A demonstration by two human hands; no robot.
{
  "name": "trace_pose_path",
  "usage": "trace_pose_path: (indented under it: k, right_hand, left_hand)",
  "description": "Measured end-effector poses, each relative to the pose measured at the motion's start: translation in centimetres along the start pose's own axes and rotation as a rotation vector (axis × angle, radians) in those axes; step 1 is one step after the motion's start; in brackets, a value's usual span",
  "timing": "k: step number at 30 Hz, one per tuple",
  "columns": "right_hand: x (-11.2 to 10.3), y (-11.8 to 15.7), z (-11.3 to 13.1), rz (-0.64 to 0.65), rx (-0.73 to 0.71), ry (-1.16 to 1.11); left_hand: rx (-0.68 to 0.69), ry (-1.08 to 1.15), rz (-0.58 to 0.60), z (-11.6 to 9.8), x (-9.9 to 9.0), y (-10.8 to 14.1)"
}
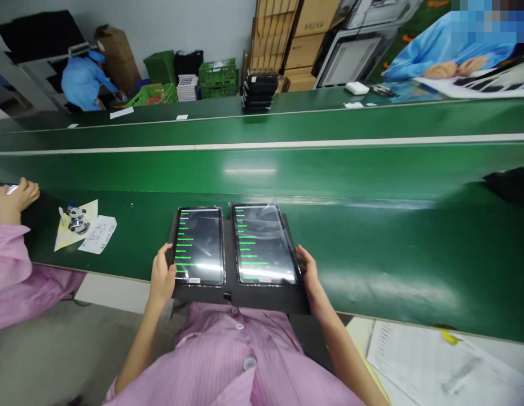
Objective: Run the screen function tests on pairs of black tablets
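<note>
Two tablets lie side by side on a black tray (pixel 268 297) at the near edge of the green bench. The left tablet (pixel 200 239) and the right tablet (pixel 265 239) both show a list of mostly green text lines on a dark screen. My left hand (pixel 161 275) is closed on the tray's left side, thumb on top near the left tablet. On the opposite side, my right hand (pixel 309 273) grips the tray's right edge beside the right tablet. The fingertips under the tray are hidden.
A co-worker's hand (pixel 18 197) is at far left, near paper notes (pixel 100 234) and a small panda-patterned item (pixel 78 220). Papers (pixel 439 361) lie below right. A raised white-edged strip (pixel 329 144) crosses the bench; beyond stand a black stack (pixel 259 90) and another person's hands (pixel 456 67).
</note>
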State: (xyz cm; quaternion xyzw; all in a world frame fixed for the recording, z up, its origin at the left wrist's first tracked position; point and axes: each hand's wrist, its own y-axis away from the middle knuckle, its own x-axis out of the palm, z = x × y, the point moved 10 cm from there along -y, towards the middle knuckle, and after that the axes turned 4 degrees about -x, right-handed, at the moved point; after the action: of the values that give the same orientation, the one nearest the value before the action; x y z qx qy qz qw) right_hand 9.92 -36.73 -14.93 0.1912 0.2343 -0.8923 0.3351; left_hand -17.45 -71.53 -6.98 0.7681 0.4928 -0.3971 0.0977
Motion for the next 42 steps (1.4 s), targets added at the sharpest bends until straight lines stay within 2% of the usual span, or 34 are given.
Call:
trace_pose_path:
  k: [2, 5, 8, 10, 13, 15, 19, 22, 27, 32, 37, 42]
  right_hand:
    - [-1.3, 1.0, 1.9, -0.011, -0.009, -0.003]
    - [-2.3, 1.2, 7.7, 0.062, -0.133, 0.193]
    - [-0.5, 0.6, 13.4, 0.189, -0.320, 0.470]
    - [1.2, 0.2, 15.3, 0.240, -0.382, 0.589]
    - [2.5, -0.4, 15.1, 0.244, -0.332, 0.705]
    - [2.1, -0.5, 14.4, 0.198, -0.276, 0.729]
    - [-1.2, -0.4, 14.0, -0.010, -0.252, 0.638]
    - [-3.3, -0.2, 13.2, -0.090, -0.239, 0.568]
    - [-4.4, 0.2, 11.8, -0.105, -0.200, 0.553]
    - [-3.6, 0.4, 11.9, -0.068, -0.205, 0.488]
    - [-3.1, 0.0, 12.4, -0.055, -0.221, 0.444]
    - [-3.1, -0.7, 12.3, -0.043, -0.232, 0.445]
  left_hand:
    - [0.014, -0.001, 0.018, 0.0, 0.0, 0.9]
    - [0.049, -0.010, 0.035, 0.1, 0.3, 1.5]
    - [0.073, 0.015, 0.022, 0.2, 0.3, 1.5]
    - [0.081, 0.017, 0.030, 0.1, 0.3, 1.4]
    - [0.088, -0.059, 0.121, -0.2, 1.0, 1.3]
    - [0.098, -0.091, 0.153, -0.4, 1.3, 1.4]
    - [0.103, 0.008, 0.049, 0.0, 0.4, 1.5]
    - [0.082, 0.056, 0.025, 0.3, 0.2, 1.2]
    - [0.116, -0.155, 0.075, -1.5, 0.5, -0.3]
    - [0.146, -0.250, 0.104, -3.3, 0.6, -1.3]
    - [0.139, -0.370, 0.145, -3.3, 1.0, -1.4]
    - [0.211, -0.248, -0.005, -2.6, 0.2, -1.2]
